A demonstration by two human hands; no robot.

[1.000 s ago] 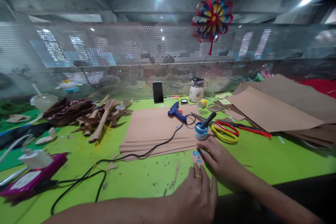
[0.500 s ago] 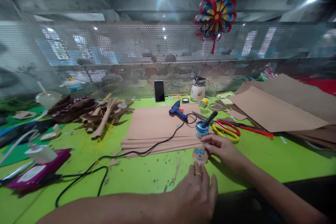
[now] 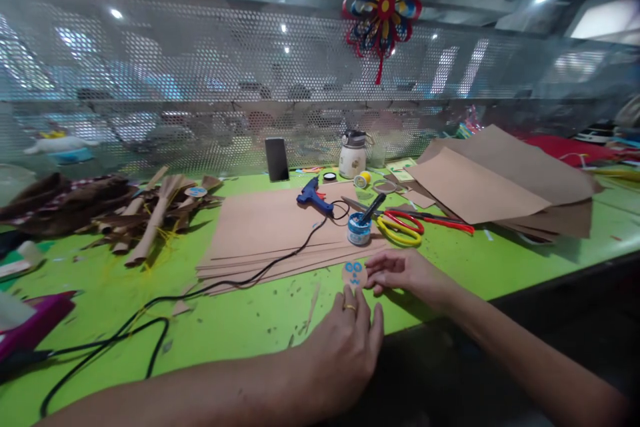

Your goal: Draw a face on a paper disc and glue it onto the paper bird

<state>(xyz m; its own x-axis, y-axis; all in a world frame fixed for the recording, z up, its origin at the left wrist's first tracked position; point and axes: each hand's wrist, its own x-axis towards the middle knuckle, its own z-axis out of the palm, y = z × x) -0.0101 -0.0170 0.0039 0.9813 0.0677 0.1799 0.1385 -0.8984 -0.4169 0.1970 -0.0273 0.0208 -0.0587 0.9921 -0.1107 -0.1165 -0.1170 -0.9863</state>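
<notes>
A small round brown paper disc [image 3: 355,274] with a face painted in blue is held low over the near edge of the green table. My left hand [image 3: 345,340], with a ring on one finger, has its fingertips at the disc's lower edge; its thumb is hidden. At the disc's right edge, the bent fingers of my right hand [image 3: 407,273] close on it. Just beyond stands a small jar of blue paint [image 3: 359,232] with a black-handled tool [image 3: 374,207] leaning in it. Scissors with yellow and red handles [image 3: 400,230] lie beside the jar.
A blue glue gun [image 3: 314,197] rests on stacked brown paper sheets [image 3: 260,223], its black cord [image 3: 250,280] running left. Paper rolls [image 3: 155,220] lie at left, larger brown sheets [image 3: 480,180] at right. A phone [image 3: 277,159] and a white bottle [image 3: 353,155] stand behind.
The view has turned right and slightly down, so everything sits further left and higher. Both hands stay at the disc, my right fingers a little more closed around its edge.
</notes>
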